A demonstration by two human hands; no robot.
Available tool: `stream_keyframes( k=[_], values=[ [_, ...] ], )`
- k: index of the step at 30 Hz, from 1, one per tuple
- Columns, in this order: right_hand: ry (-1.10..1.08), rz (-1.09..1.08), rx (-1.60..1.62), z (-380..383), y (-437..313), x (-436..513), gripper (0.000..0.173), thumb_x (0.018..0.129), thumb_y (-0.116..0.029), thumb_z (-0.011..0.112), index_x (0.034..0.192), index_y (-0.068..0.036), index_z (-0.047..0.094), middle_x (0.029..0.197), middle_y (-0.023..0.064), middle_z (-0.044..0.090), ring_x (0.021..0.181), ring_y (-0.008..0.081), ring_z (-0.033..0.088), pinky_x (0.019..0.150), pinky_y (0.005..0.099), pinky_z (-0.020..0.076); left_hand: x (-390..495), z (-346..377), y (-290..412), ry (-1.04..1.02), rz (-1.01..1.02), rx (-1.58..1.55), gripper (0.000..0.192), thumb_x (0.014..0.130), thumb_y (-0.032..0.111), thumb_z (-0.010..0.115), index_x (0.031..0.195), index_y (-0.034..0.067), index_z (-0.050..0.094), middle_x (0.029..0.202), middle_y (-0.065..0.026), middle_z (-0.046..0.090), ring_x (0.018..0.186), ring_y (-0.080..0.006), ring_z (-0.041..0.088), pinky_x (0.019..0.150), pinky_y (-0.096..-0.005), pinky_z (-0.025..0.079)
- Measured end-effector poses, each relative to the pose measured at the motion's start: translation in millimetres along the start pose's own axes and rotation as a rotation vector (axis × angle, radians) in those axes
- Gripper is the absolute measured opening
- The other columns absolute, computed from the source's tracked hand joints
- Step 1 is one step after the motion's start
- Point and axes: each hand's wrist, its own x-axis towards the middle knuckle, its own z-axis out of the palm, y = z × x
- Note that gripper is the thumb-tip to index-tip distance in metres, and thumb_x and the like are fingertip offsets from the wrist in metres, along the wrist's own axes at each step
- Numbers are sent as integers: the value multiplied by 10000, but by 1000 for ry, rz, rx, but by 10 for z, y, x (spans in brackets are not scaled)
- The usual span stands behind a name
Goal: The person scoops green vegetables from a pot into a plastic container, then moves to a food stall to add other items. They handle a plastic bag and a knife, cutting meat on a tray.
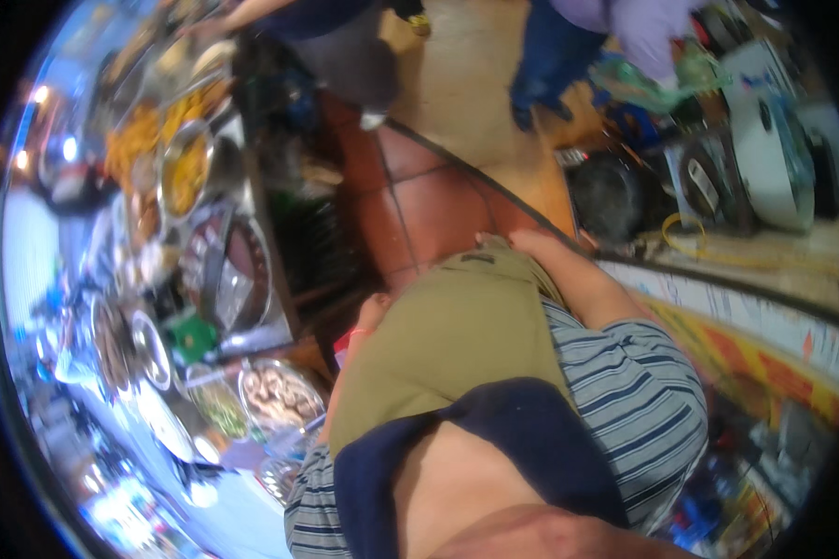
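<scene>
My left hand [374, 309], with a red band at the wrist, is low at the left side of the olive apron [461, 321]. The apron hides part of this hand, and its fingers look curled. At the apron's far edge is my right hand [521, 242], touching or very near the cloth. Blur hides whether either hand holds anything. To the left of my left hand stands a counter with a large metal tray of dark food [257, 279] and a green object [191, 335]. A round dish of pale pieces of food [280, 395] is nearer to me.
Metal bowls of yellow food [187, 171] stand farther along the left counter. Red floor tiles [419, 202] lie ahead. Two people stand beyond, one in dark blue trousers [556, 56]. A counter at right holds a dark round pan or appliance [605, 199] and a white appliance [762, 140].
</scene>
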Motion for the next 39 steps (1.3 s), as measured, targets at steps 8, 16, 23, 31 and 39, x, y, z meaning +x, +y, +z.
stream_keyframes(
  k=[8, 16, 23, 31, 39],
  values=[
    [206, 228, 350, 427, 396, 63, 290, 844, -169, 566, 1046, -2, 691, 1074, 233, 664, 1014, 384, 644, 834, 468, 509, 691, -44, -311, -134, 126, 215, 397, 862, 304, 665, 1111, -4, 659, 1052, -207, 693, 1023, -339, 660, 878, -377, 508],
    [170, 368, 510, 882, 946, 177, 322, 881, -88, 524, 1171, -21, 647, 1206, 212, 626, 1083, 376, 620, 878, 458, 509, 854, -211, 537, -177, 127, 313, 395, 879, 322, 637, 1143, 28, 647, 1048, -191, 694, 1006, -335, 660, 867, -373, 504],
    [284, 395, 698, 592, 801, -92, 318, 909, -96, 520, 1203, -34, 624, 1222, 217, 614, 1082, 377, 617, 869, 474, 510, 623, -169, 946, -136, 156, 257, 378, 862, 264, 673, 1116, -14, 648, 1062, -211, 687, 1004, -300, 659, 872, -354, 495],
    [104, 321, 324, -57, 402, 49, 277, 901, -110, 539, 1150, -45, 641, 1170, 208, 635, 1063, 393, 614, 874, 502, 501, 503, -90, 72, -62, 86, 173, 363, 883, 295, 644, 1094, 0, 659, 1061, -211, 687, 1011, -340, 656, 853, -393, 505],
    [211, 319, 402, 60, 206, 37, 268, 906, -158, 536, 1134, -75, 650, 1169, 177, 647, 1103, 353, 607, 893, 452, 500, 378, -61, -73, -103, 9, 24, 390, 891, 305, 610, 1093, -27, 646, 1077, -247, 666, 1034, -366, 634, 855, -398, 499]
  ],
)
